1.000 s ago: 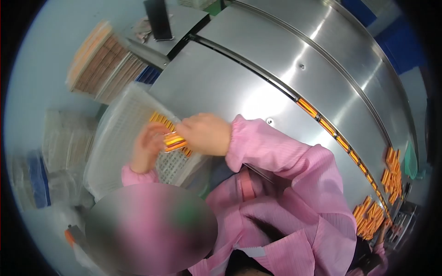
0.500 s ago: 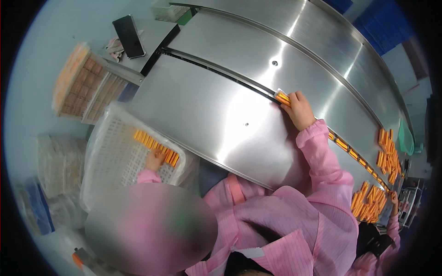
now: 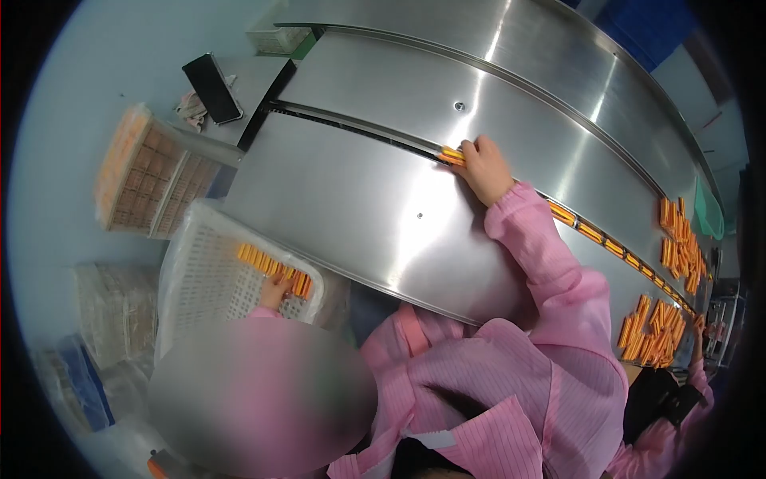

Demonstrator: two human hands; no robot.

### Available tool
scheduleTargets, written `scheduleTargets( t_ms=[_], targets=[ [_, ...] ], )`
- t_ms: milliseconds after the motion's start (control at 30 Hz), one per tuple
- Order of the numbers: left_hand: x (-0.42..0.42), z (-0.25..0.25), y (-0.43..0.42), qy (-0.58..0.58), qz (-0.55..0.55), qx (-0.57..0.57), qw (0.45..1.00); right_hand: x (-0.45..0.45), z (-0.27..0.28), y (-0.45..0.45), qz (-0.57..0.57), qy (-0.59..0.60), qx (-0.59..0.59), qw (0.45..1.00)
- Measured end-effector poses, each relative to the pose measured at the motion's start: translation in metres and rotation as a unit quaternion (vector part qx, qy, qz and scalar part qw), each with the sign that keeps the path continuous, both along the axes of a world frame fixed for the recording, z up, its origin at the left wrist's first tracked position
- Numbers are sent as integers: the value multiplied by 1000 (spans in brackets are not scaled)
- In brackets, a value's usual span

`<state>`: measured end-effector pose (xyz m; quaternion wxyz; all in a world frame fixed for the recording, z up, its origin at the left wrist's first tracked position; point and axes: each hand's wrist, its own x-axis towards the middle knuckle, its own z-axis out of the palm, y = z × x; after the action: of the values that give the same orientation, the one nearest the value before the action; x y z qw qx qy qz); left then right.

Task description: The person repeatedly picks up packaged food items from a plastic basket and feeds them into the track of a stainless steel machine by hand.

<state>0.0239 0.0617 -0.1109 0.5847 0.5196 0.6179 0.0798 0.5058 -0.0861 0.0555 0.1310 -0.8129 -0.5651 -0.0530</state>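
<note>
Two bare hands in view, both in pink sleeves; landmark for all places: the channel running through the steel bench. Right hand at the channel, fingers closed round one orange-yellow bundle – bundle lies along the channel's line, its left end showing past the fingers; whether it sits down in the channel or just above it, cannot tell. Left hand well to the near side of the channel, inside a white basket lined with clear plastic. Its fingers touch a row of orange-yellow sticks by the basket wall nearer the channel – gripping or only resting, cannot tell.

To the right of the right hand, a line of bundles in the channel, end to end, well apart from the held one. Near the channel's right end, loose sticks in two heaps: near-side heap and far-side heap. Green tray just beyond the latter. Co-worker's hand by the channel's right end; its grip too small to read. Past the channel's left end: dark phone, tilted, beside a crumpled cloth
</note>
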Motion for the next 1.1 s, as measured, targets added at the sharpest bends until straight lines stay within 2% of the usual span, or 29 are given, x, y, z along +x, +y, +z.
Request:
scheduleTargets(
  t_ms=[33, 100, 133, 167, 200, 267, 333, 400, 467, 533, 633, 700, 733, 767, 800, 867, 933, 967, 1000, 1033, 1100],
  targets=[
    [-4, -2, 5, -39, 32, -41, 998, 0, 0, 10, 7, 29, -15, 999],
    [-18, 3, 17, -61, 15, -65, 996, -8, 4, 26, 10, 76, -48, 996],
    [-24, 6, 22, -84, 1, -89, 993, -10, 6, 30, 15, 77, -48, 996],
    [-32, 11, 23, -82, 7, -87, 993, -12, 8, 30, 26, 9, -39, 999],
    [-36, 30, 21, -99, 48, -92, 990, -14, 11, 30, 39, -60, -30, 997],
    [-44, 69, 11, -110, 108, -97, 983, -19, 24, 28, 54, -65, -30, 996],
    [-44, 118, 11, -169, 172, -42, 970, -38, 43, 37, 77, -55, -29, 995],
    [-39, 164, 12, -179, 102, 6, 979, -69, 65, 44, 247, 131, 15, 960],
    [16, 239, 0, -157, 35, 52, 986, -123, 74, 57, 355, 138, 128, 916],
    [43, 259, -6, -122, -48, 121, 984, -176, 100, 72, 420, 116, 146, 888],
    [80, 274, -21, -175, -94, 84, 976, -211, 96, 83, 436, 83, 130, 886],
    [75, 260, -22, -227, -131, 73, 962, -214, 85, 80, 428, 147, -35, 891],
    [74, 246, -23, -277, -157, 61, 946, -205, 80, 75, 419, 139, -37, 897],
    [70, 226, -17, -320, -91, 17, 943, -186, 76, 68, 391, 203, -15, 898],
    [60, 197, -8, -328, -97, 14, 940, -165, 70, 60, 361, 268, 8, 893],
    [29, 121, 14, -74, 26, 70, 995, -111, 53, 49, 282, 248, 6, 927],
    [-10, 33, 15, 58, -51, 124, 989, -58, 52, 35, 179, 204, -28, 962],
    [-5, 28, 7, 54, -55, 126, 989, -33, 50, 26, 126, 192, -55, 972],
    [3, 23, -3, 48, -57, 80, 994, -15, 43, 17, 72, 181, -86, 977],
    [9, 18, -12, 43, -58, 32, 997, -1, 36, 8, 68, 179, -87, 978],
    [18, 9, -19, 52, -82, 56, 994, 20, 24, -4, 27, 88, -95, 991]
  ],
)
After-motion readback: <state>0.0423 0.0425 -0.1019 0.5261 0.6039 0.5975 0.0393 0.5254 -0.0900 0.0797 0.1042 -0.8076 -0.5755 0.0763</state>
